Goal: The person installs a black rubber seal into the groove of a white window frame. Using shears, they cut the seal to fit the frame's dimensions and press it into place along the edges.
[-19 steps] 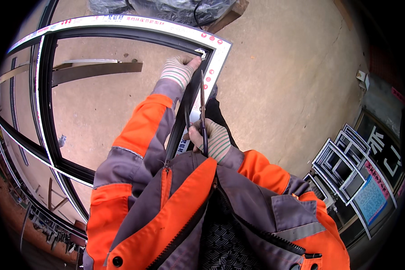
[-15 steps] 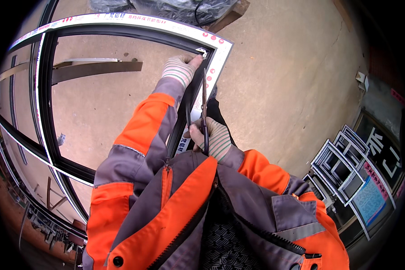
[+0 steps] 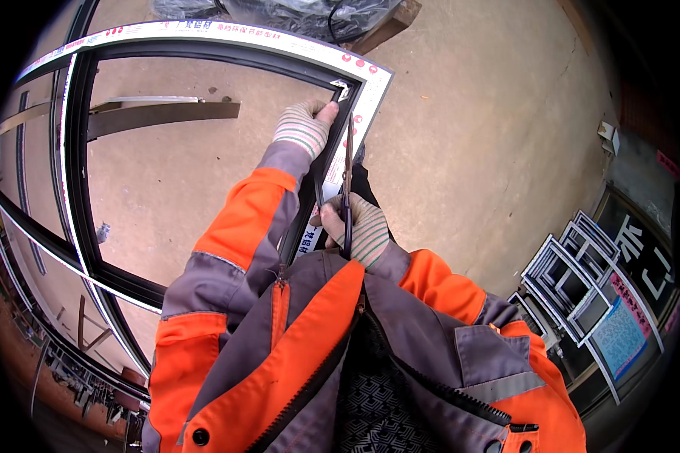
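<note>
A window frame with dark profiles and printed white protective film lies in front of me. Close to its far right corner, my left hand, in a striped glove with bare fingertips, is closed with thumb and finger pressed on a black rubber strip along the inner edge. The strip runs back toward my right hand, gloved alike. That hand is closed around dark scissors, blades pointing away from me over the right bar, its thumb beside the strip. A small pale piece shows in the corner.
Long flat strips lie on the floor inside the frame opening. Plastic-wrapped goods and a wooden block are beyond the far edge. Small window frame samples and a dark sign board stand at the right.
My left hand has moved slightly back from the corner along the right bar, uncovering more of it. The scissors have shifted a little to the right in my right hand.
</note>
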The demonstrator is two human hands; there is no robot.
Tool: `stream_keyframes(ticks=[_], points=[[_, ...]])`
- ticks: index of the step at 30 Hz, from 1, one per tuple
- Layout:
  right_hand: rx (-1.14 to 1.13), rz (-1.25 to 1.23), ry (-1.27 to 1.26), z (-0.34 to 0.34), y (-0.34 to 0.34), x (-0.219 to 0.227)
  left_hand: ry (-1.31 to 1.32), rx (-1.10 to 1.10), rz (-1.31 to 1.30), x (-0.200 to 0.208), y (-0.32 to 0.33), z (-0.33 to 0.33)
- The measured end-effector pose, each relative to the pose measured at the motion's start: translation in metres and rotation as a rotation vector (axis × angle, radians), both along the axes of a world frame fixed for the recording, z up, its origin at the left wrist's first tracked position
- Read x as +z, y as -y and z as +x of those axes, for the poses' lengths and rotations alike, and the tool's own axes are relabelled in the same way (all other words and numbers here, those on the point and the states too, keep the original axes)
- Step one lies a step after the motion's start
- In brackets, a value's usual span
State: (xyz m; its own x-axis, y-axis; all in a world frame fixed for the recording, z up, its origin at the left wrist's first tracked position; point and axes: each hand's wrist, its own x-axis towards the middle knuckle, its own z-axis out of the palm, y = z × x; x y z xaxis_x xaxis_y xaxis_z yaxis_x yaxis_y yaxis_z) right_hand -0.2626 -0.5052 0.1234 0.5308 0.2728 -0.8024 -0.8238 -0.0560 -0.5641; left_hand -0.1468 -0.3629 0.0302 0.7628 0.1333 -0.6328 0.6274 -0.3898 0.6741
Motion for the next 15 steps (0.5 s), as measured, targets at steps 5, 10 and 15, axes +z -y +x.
stream_keyframes(ticks=[5, 10, 15], points=[[-0.011, 0.01, -0.013, 0.0, 0.001, -0.001, 0.016, 0.017, -0.053, -0.011, -0.004, -0.002], [0.009, 0.004, 0.023, 0.0, 0.001, 0.0, 0.009, 0.026, -0.007, -0.009, -0.002, -0.002], [0.014, -0.011, 0.016, 0.002, 0.0, -0.001, -0.09, 0.03, -0.028, 0.012, -0.002, -0.001]])
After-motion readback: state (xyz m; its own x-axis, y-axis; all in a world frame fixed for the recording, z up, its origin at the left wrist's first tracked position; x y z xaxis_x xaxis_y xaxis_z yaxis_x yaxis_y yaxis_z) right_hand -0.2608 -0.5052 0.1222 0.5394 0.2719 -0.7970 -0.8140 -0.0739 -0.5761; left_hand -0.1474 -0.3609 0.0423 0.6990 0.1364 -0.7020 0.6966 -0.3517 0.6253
